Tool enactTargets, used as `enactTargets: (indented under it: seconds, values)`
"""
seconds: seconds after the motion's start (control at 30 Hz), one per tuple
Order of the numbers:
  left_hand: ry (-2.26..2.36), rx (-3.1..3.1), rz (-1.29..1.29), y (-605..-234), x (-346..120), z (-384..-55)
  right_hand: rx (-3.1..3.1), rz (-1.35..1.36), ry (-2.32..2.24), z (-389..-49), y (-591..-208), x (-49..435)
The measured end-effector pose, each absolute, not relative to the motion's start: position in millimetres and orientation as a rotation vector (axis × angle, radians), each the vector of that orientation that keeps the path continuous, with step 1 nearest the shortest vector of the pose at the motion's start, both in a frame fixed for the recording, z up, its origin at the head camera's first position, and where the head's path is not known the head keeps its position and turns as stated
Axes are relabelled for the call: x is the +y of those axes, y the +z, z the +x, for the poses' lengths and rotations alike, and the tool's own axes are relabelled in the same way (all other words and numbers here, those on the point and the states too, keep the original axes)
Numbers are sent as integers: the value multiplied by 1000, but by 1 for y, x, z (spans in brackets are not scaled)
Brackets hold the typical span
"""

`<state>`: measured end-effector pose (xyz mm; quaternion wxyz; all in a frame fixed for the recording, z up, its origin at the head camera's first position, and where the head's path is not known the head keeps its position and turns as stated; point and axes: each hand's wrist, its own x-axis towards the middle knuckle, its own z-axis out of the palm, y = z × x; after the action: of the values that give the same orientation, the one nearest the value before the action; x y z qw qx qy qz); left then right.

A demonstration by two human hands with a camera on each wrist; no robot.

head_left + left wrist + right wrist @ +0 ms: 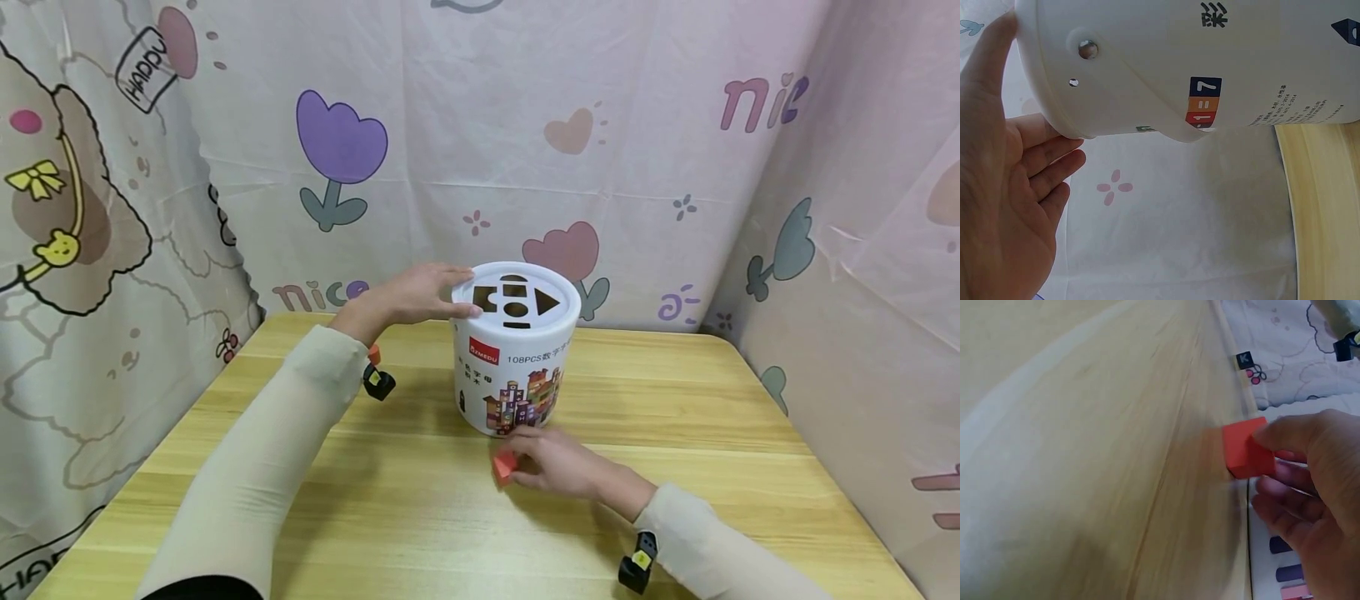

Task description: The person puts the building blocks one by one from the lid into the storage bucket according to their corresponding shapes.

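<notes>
A white cylindrical bucket point(510, 350) of building blocks stands upright on the table, its lid point(540, 292) cut with shaped holes. My left hand point(416, 296) grips the lid's left rim, thumb on the near edge and other fingers farther back. In the left wrist view, the fingers of that left hand point(1022, 169) bend against the rim of the bucket point(1147, 69). Close to the bucket's base, my right hand point(558, 462) pinches a red block point(504, 467) between thumb and fingers. The right wrist view shows the red block point(1247, 449) low over or touching the wooden surface; I cannot tell which.
A dark block with a letter K point(1244, 360) sits farther along the table in the right wrist view. An orange-red piece point(373, 354) shows partly behind my left wrist. The wooden table point(675, 400) meets patterned curtains point(637, 167) at the back and sides.
</notes>
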<state>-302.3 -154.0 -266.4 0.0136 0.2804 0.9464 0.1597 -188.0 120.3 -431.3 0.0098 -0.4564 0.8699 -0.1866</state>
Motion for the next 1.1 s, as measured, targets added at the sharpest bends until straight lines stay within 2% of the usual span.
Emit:
enactTargets:
  seconds: [0.2, 0.5, 1.1]
  values:
    - [505, 2936, 880, -265, -154, -303, 2604, -1443, -650, -185, -417, 118]
    - [507, 2930, 866, -265, -154, -303, 2599, -1588, -820, -188, -374, 121]
    - [494, 2929, 879, -266, -155, -308, 2663, -1615, -943, -199, -298, 132]
